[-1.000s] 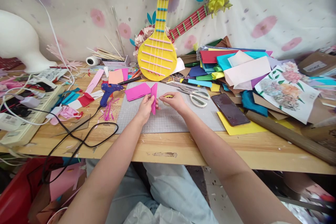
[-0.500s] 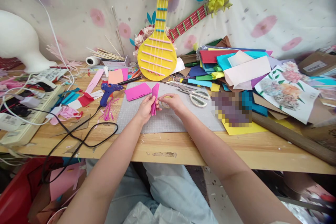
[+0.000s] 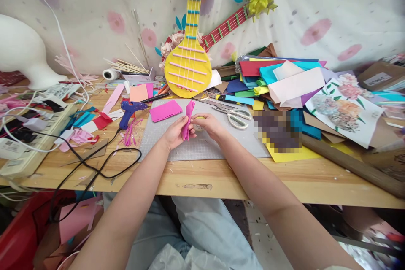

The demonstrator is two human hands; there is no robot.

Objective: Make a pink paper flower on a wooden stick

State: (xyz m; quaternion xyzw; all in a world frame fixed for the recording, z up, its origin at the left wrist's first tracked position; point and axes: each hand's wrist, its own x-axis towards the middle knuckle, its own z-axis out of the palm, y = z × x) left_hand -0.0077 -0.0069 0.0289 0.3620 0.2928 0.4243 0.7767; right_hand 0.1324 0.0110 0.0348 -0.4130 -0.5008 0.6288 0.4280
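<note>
Frame centre: left hand [image 3: 173,133] grip closed on folded pink paper [image 3: 187,120]; right hand [image 3: 211,125] pinches, probably tape roll [image 3: 199,125], over grey mat [image 3: 202,143].

This is a craft corner, most likely in a home. The wooden tabletop [image 3: 221,183] carries a grey cutting mat [image 3: 205,145], a blue glue gun [image 3: 129,112], scissors [image 3: 236,116] and a big heap of coloured paper sheets [image 3: 278,80]. Paper scraps lie everywhere on the left side, near a power strip [image 3: 31,143] with many cables. Behind, a flowered cloth [image 3: 316,17] covers the wall, and two handmade paper guitars, one yellow [image 3: 189,67] and one red [image 3: 226,27], lean on it.
</note>
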